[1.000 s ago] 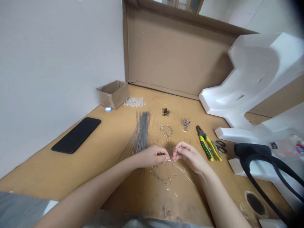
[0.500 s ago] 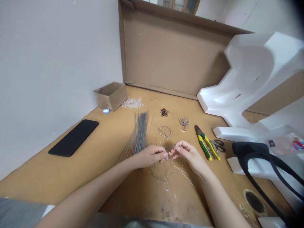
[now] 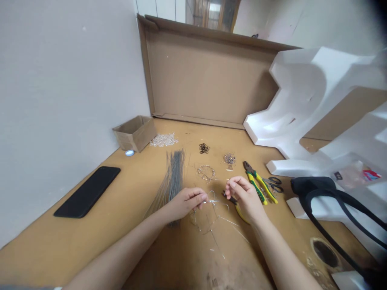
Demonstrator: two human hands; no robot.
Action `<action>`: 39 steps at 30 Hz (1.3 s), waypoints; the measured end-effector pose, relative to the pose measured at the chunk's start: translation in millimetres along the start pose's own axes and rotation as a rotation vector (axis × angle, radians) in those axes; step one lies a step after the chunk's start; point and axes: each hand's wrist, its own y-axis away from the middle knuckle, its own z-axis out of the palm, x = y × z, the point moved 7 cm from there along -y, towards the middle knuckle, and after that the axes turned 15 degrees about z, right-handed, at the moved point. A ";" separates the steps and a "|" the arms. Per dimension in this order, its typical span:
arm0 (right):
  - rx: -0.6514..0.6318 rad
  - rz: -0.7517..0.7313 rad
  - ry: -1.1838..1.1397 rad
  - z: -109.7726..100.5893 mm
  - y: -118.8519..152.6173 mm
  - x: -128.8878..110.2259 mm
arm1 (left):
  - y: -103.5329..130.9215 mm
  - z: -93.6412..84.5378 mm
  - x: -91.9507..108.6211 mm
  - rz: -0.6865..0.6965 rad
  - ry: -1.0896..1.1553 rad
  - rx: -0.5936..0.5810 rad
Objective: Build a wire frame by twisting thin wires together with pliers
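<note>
My left hand (image 3: 193,200) is closed in a pinch on a bent wire piece (image 3: 213,201), which sticks out to the right of the fingertips. To its right and apart from it, my right hand (image 3: 243,196) has thumb and fingers pressed together, with a thin wire (image 3: 224,179) seeming to run left from the tips. Below the hands lies a loop of wire (image 3: 206,233) with small bead-like bits along it. Yellow-handled pliers (image 3: 242,213) lie partly hidden under my right hand. A bundle of grey wires (image 3: 175,177) is beside my left hand.
Beyond the hands are a wire ring (image 3: 206,173), black rings (image 3: 204,148), a small metal pile (image 3: 229,158) and clear beads (image 3: 164,139). Green-and-yellow pliers (image 3: 256,187) and scissors (image 3: 274,184) lie right. A phone (image 3: 87,192) and cardboard box (image 3: 134,135) stand left; white foam (image 3: 272,121) borders the right.
My hands, close together before, have moved apart; the right one has lifted away to the right. The yellow-handled pliers beneath it have come into sight. The camera view has shifted slightly.
</note>
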 end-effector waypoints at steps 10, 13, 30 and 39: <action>0.076 -0.102 0.181 2.9 8.0 -9.6 | -2.0 -11.1 -3.4 0.025 0.009 0.196; -0.029 -0.012 0.147 11.8 5.5 -4.6 | -1.7 -11.4 -0.3 0.047 0.016 0.190; -0.108 0.068 0.154 16.2 3.1 7.4 | -2.9 -13.0 4.3 0.055 0.047 0.212; -0.175 0.093 -0.098 14.9 0.3 11.7 | -2.8 -10.1 0.6 0.065 0.113 0.183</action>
